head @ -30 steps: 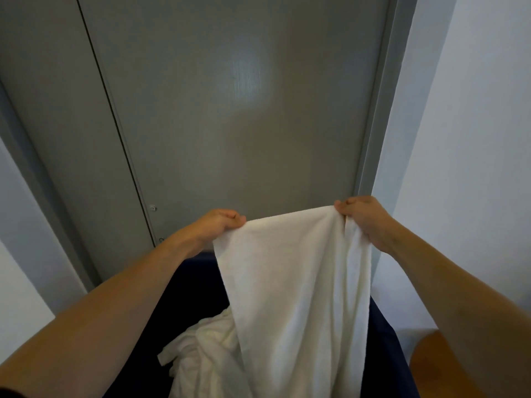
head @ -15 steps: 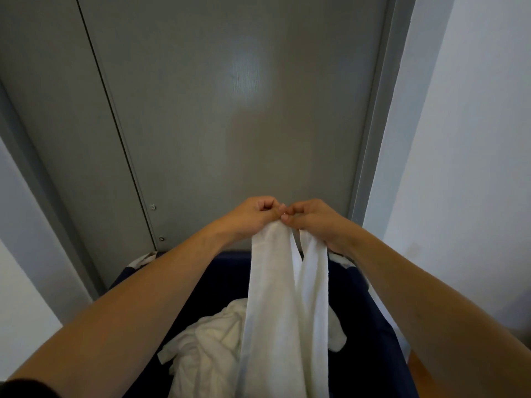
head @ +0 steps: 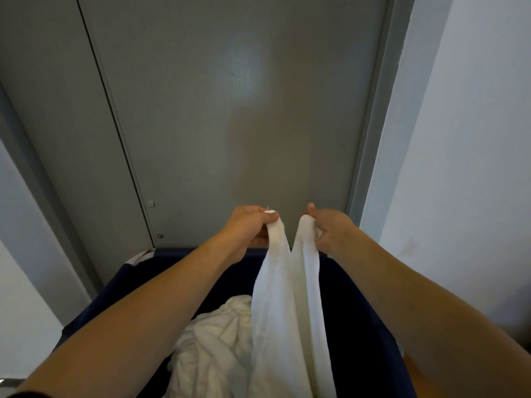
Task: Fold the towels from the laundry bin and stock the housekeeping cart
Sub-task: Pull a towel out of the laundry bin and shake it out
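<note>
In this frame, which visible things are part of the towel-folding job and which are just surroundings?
Part of the job:
left hand, gripping the towel
right hand, gripping the towel
held white towel
crumpled towels in the bin
dark blue laundry bin

Surroundings:
grey door
white wall

Bare forearms, dark sleeve edge [head: 17, 394] at left elbow

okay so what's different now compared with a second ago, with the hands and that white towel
A second ago the left hand and right hand held the white towel spread wide by its top edge. They swung together until they met, doubling it lengthwise, and have now drawn slightly apart. Both kept their grip throughout. The towel still hangs over the dark blue laundry bin, and the crumpled white laundry inside lies as before.
</note>
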